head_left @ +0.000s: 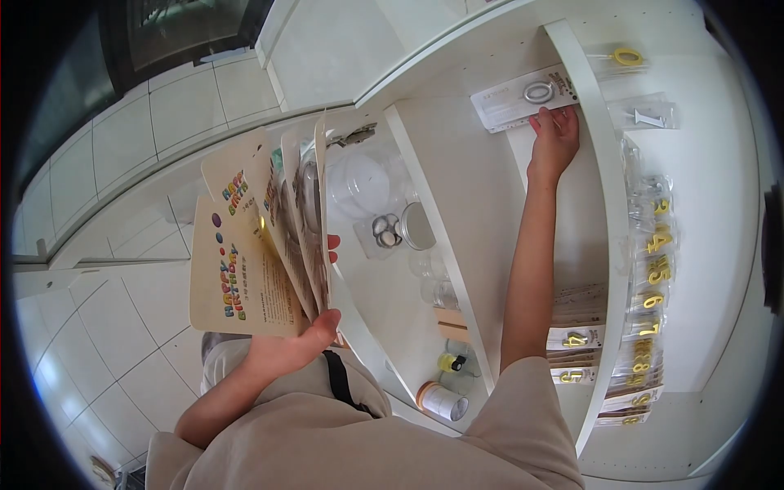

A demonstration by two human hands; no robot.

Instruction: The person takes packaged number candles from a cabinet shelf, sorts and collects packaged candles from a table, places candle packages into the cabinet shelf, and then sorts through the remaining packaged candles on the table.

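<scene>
My left hand (294, 343) is closed round a fanned stack of birthday candle packs (233, 269), beige cards printed with "HAPPY BIRTHDAY" in coloured letters. The thumb lies on the near edge and fingertips show at the far side. My right hand (559, 140) reaches into a white shelf compartment, its fingers closed at the edge of a number candle pack (506, 103). That pack is a white card with a silver 0 candle. It lies against the upright panel at the compartment's end. The fingertips behind its edge are partly hidden.
More number candle packs (573, 337) stand in the same compartment, nearer my body. Gold number candles in clear packs (653, 278) line the shelf to the right. Jars (441, 400) and clear containers (359, 184) sit in the left compartment. A white shelf divider (592, 163) runs beside my right hand.
</scene>
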